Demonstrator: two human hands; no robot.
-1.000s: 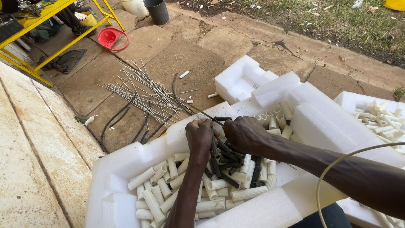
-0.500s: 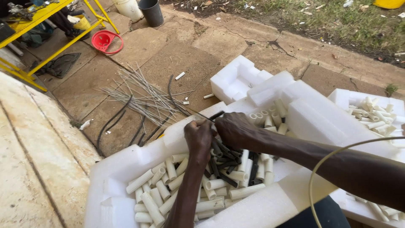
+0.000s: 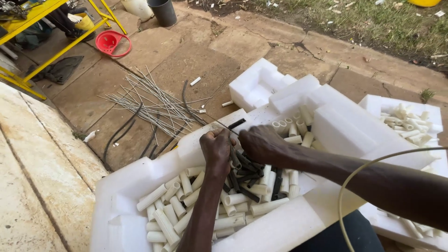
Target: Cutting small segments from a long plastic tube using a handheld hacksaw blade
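**Hands drawn together over foam tray**

Shifted a little up and left in the view since a second ago: both hands, now knuckle to knuckle over the tray's middle. Left hand closed in a fist around a short black tube piece, tube end poking out toward the right hand. Right hand curled shut beside it, fingertips at the same tube and at a thin dark rod slanting up and away (exact pinch hidden behind the knuckles). Below the fists, a heap of black tube pieces amid white tube pieces, much as before.

Hemmed in by raised white walls of the foam tray on the left and front; taller foam blocks close behind. Open paving beyond the far edge, strewn with thin grey rods and black cable lengths. Second foam tray of white pieces at right. Pale wire arching over the right forearm.
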